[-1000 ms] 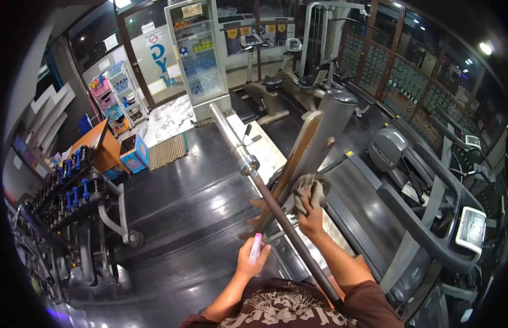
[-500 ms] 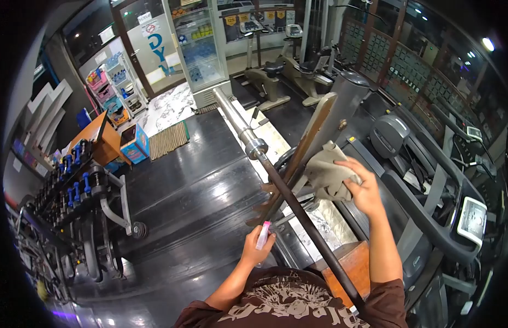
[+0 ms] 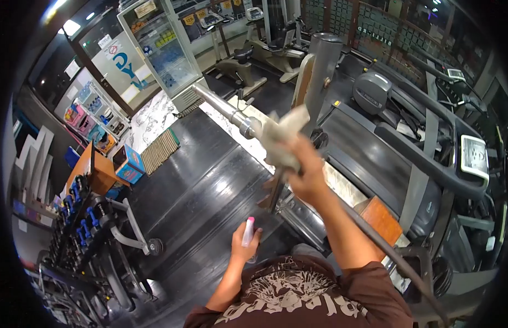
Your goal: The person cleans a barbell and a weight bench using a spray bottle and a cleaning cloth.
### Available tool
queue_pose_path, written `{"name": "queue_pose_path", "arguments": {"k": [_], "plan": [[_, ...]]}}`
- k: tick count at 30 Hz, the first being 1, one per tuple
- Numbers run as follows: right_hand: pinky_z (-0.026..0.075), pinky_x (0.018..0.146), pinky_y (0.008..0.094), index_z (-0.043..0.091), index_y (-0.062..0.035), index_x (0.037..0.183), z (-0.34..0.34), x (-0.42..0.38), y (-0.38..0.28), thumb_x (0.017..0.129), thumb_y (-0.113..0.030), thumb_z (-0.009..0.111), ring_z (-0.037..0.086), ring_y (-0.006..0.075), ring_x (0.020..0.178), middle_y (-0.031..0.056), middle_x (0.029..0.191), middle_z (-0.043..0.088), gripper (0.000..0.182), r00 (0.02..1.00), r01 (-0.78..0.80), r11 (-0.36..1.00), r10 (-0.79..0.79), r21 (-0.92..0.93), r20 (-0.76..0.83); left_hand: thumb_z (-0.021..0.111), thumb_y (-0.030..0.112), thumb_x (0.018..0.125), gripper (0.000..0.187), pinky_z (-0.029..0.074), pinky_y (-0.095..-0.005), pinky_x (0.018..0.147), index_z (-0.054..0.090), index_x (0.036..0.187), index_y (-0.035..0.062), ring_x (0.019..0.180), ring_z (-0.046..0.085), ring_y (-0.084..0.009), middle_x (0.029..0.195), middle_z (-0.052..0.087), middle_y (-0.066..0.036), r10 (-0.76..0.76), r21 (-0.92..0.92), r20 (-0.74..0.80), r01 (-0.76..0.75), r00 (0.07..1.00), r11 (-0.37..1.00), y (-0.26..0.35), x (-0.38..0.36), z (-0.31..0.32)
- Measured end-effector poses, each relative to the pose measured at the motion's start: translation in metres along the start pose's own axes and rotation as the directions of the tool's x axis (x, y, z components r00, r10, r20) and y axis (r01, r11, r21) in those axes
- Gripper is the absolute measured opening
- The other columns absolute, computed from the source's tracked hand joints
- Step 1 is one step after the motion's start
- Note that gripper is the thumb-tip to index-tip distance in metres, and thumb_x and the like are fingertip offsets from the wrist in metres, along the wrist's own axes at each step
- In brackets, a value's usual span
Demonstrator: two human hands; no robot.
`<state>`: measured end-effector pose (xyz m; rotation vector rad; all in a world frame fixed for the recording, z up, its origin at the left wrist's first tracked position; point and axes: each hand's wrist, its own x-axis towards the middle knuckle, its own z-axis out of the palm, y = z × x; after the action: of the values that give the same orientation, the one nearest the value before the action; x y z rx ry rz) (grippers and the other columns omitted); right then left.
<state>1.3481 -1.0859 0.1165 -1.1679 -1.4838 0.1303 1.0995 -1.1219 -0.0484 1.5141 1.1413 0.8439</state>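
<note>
A long barbell (image 3: 224,108) runs diagonally from upper left to lower right, with a shiny metal sleeve at its far end. My right hand (image 3: 306,169) holds a pale grey cloth (image 3: 281,136) against the bar, just below the sleeve's collar; hand and cloth are blurred. Low in the middle, my left hand (image 3: 244,243) is closed around a small clear bottle with a pink top (image 3: 248,230), held upright, apart from the bar. Behind the cloth stands a metal upright with a worn wooden-coloured edge (image 3: 303,82).
Treadmills (image 3: 369,158) stand on the right, and a dumbbell rack (image 3: 123,218) with blue and black dumbbells on the left. A glass-door fridge (image 3: 161,54), a striped mat (image 3: 160,151) and exercise bikes (image 3: 235,68) are farther back. An orange-brown box (image 3: 378,221) lies beside the bar.
My right hand has moved left with the cloth, from beside the upright onto the bar. The view has turned, and my left hand still grips the bottle.
</note>
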Motion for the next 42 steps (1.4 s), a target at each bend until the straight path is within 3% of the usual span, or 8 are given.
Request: {"name": "queue_pose_path", "arguments": {"k": [2, 4, 7, 14, 22, 27, 34, 42], "plan": [[0.048, 0.103, 0.0407, 0.063, -0.0007, 0.124, 0.049, -0.098, 0.046, 0.079, 0.002, 0.056, 0.061, 0.0367, 0.120, 0.0225, 0.126, 0.063, 0.045, 0.945, -0.304, 0.944, 0.281, 0.132, 0.165, 0.073, 0.015, 0.092, 0.019, 0.047, -0.0272, 0.051, 0.058, 0.088, 0.0042, 0.054, 0.059, -0.0093, 0.066, 0.059, -0.001, -0.069, -0.070, -0.059, 0.065, 0.996, 0.995, -0.010, -0.017, -0.025], [0.056, 0.079, 0.0359, 0.063, -0.0033, 0.127, 0.096, -0.189, 0.091, 0.091, 0.000, 0.054, 0.067, 0.0214, 0.094, 0.0107, 0.114, 0.067, 0.038, 0.258, -0.900, 0.132, 0.930, 0.414, 0.263, 0.072, 0.011, 0.092, 0.016, 0.047, -0.0260, 0.050, 0.058, 0.089, 0.0045, 0.053, 0.058, -0.0087, 0.067, 0.058, 0.000, -0.092, -0.038, -0.130, 0.088, 0.987, 0.995, -0.021, -0.035, -0.052], [0.056, 0.074, 0.0344, 0.065, -0.0040, 0.117, 0.108, -0.218, 0.107, 0.096, -0.008, 0.056, 0.067, 0.0191, 0.087, 0.0060, 0.101, 0.069, 0.023, 0.102, -0.736, 0.097, 0.994, 0.670, -0.033, 0.073, 0.009, 0.091, 0.016, 0.048, -0.0257, 0.050, 0.058, 0.088, 0.0047, 0.054, 0.057, -0.0082, 0.068, 0.058, 0.000, -0.088, 0.010, -0.198, 0.092, 0.976, 0.996, -0.045, -0.063, -0.092], [0.030, 0.118, 0.0401, 0.046, -0.0051, 0.149, 0.150, -0.122, 0.120, 0.085, 0.007, 0.052, 0.037, 0.0409, 0.145, 0.0245, 0.153, 0.043, 0.065, 0.834, -0.374, 0.927, 0.338, 0.004, -0.436, 0.073, 0.008, 0.090, 0.015, 0.048, -0.0264, 0.048, 0.058, 0.089, 0.0051, 0.054, 0.055, -0.0085, 0.069, 0.057, 0.000, -0.134, 0.017, -0.278, 0.145, 0.951, 0.989, -0.072, -0.103, -0.135], [0.038, 0.115, 0.0388, 0.053, -0.0075, 0.144, 0.172, -0.191, 0.150, 0.082, 0.013, 0.056, 0.045, 0.0396, 0.139, 0.0205, 0.154, 0.044, 0.065, 0.947, -0.298, 0.923, 0.255, -0.242, -0.194, 0.074, 0.008, 0.089, 0.015, 0.048, -0.0258, 0.052, 0.059, 0.089, 0.0045, 0.057, 0.055, -0.0079, 0.071, 0.058, -0.001, -0.141, 0.001, -0.215, 0.145, 0.966, 0.989, -0.074, -0.104, -0.141], [0.040, 0.110, 0.0321, 0.058, -0.0088, 0.140, 0.143, -0.170, 0.120, 0.095, -0.002, 0.057, 0.055, 0.0264, 0.132, 0.0184, 0.139, 0.061, 0.046, 0.462, -0.818, 0.470, 0.880, 0.331, -0.109, 0.074, 0.007, 0.089, 0.016, 0.049, -0.0264, 0.052, 0.058, 0.090, 0.0050, 0.056, 0.056, -0.0082, 0.073, 0.058, -0.001, -0.118, -0.022, -0.149, 0.116, 0.982, 0.993, -0.075, -0.088, -0.133], [0.033, 0.116, 0.0361, 0.049, 0.0039, 0.144, 0.167, -0.104, 0.115, 0.094, -0.001, 0.056, 0.041, 0.0366, 0.144, 0.0272, 0.146, 0.051, 0.052, 0.729, -0.452, 0.886, 0.436, 0.108, -0.527, 0.072, 0.005, 0.089, 0.015, 0.049, -0.0281, 0.052, 0.058, 0.094, 0.0031, 0.055, 0.058, -0.0118, 0.074, 0.059, -0.003, -0.123, -0.060, -0.116, 0.117, 0.986, 0.991, -0.069, -0.082, -0.122], [0.045, 0.106, 0.0392, 0.051, -0.0070, 0.146, 0.148, -0.195, 0.155, 0.086, 0.010, 0.047, 0.056, 0.0382, 0.129, 0.0261, 0.138, 0.057, 0.062, 0.925, -0.378, 0.858, 0.360, -0.348, -0.117, 0.071, 0.004, 0.089, 0.014, 0.050, -0.0289, 0.052, 0.058, 0.094, 0.0028, 0.055, 0.058, -0.0126, 0.074, 0.058, -0.003, -0.127, -0.041, -0.110, 0.123, 0.986, 0.992, -0.082, -0.087, -0.119]]}}
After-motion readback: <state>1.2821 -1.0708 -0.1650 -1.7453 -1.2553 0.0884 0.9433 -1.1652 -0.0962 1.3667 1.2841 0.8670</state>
